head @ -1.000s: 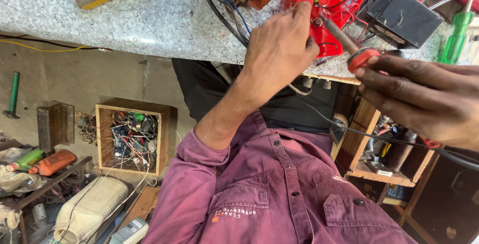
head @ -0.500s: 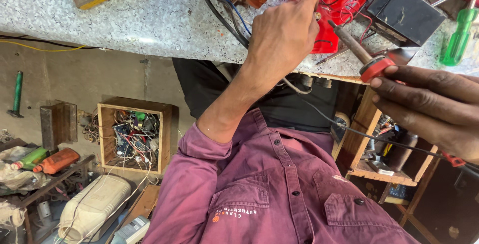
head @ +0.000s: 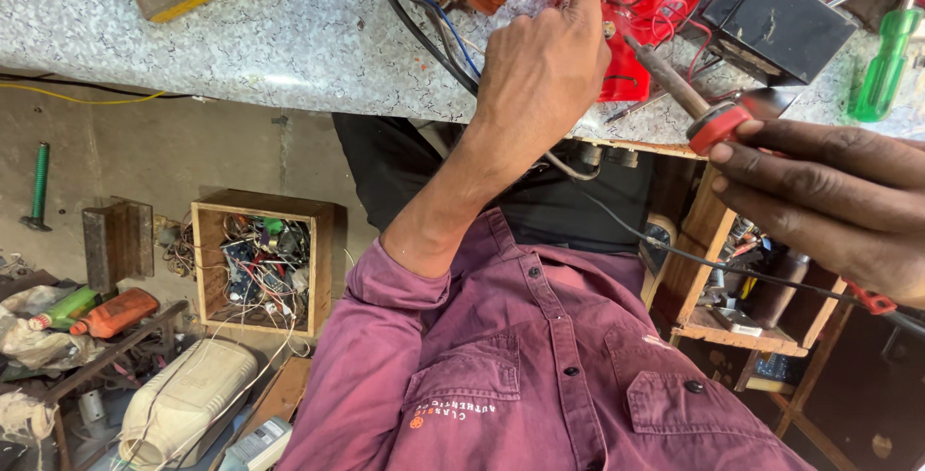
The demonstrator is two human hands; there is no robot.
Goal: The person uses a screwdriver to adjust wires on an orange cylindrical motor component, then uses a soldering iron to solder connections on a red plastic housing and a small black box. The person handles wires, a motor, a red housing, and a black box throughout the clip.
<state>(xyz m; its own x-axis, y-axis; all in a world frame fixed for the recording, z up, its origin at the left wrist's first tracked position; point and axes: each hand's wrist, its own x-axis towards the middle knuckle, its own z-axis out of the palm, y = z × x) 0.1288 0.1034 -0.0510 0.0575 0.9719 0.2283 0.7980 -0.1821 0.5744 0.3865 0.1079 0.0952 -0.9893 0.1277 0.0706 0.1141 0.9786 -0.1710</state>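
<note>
The right hand (head: 829, 201) pinched a soldering iron (head: 689, 105) at its red collar, tip slanting into the red casing (head: 641, 9) near the benchtop's (head: 241, 38) front edge. The left hand (head: 544, 71) pressed 1 fingertip on that casing, holding nothing. Soldering here probably wanted the casing pinned firmly, with the fingertip clear of the tip.

Speckled grey stone-look worktop (head: 241, 38), glossy red plastic casing (head: 646, 9), matt black plastic box (head: 780, 23), translucent green plastic screwdriver handle (head: 885, 66), rough wooden crate (head: 255, 264), maroon cloth shirt (head: 540, 365).
</note>
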